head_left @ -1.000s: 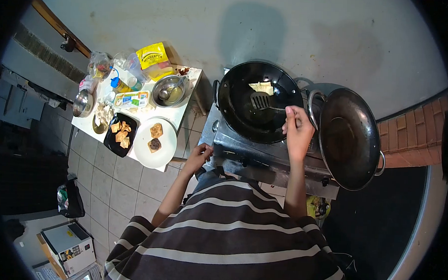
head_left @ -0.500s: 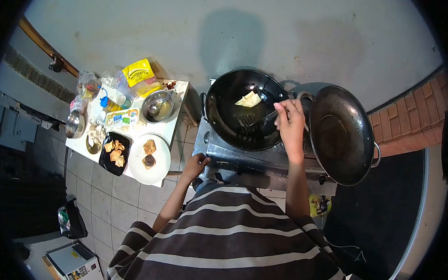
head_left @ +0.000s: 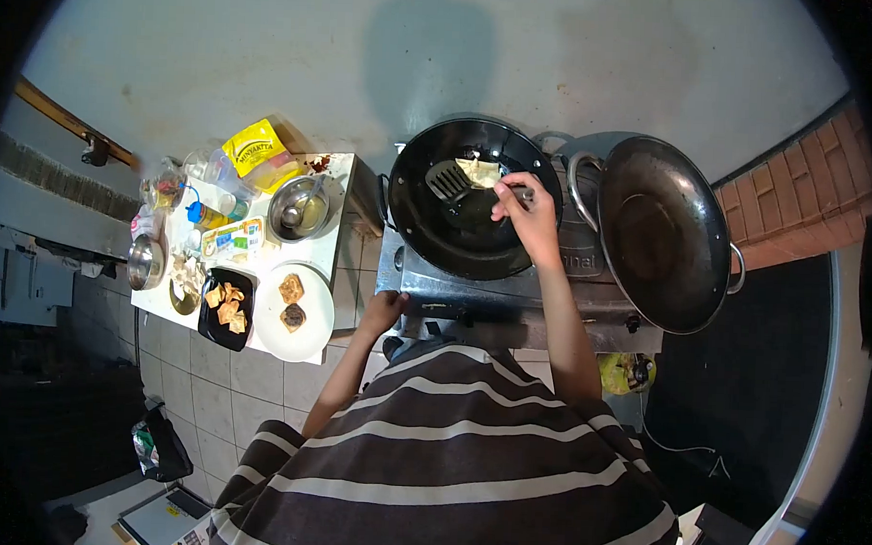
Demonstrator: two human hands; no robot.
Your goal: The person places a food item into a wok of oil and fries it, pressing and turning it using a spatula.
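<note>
My right hand (head_left: 532, 214) is closed on the handle of a black slotted spatula (head_left: 448, 182), over the right side of a black wok (head_left: 456, 240). The spatula's head is inside the wok, just left of a pale folded piece of dough (head_left: 479, 172). Oil glistens in the wok around the dough. My left hand (head_left: 385, 312) is at the left front edge of the stove (head_left: 473, 298), its fingers curled; whether it grips anything there is too small to tell.
A second wok (head_left: 658, 237) leans at the right of the stove. On the white table (head_left: 329, 259) at the left are a white plate (head_left: 317, 338) with two browned pieces, a black dish (head_left: 224, 335) of fried pieces, a metal bowl (head_left: 286, 231) and a yellow pouch (head_left: 254, 151).
The spatula has moved left and up in the wok, and its head now lies left of the dough. My right hand has shifted left over the wok. The view has shifted slightly.
</note>
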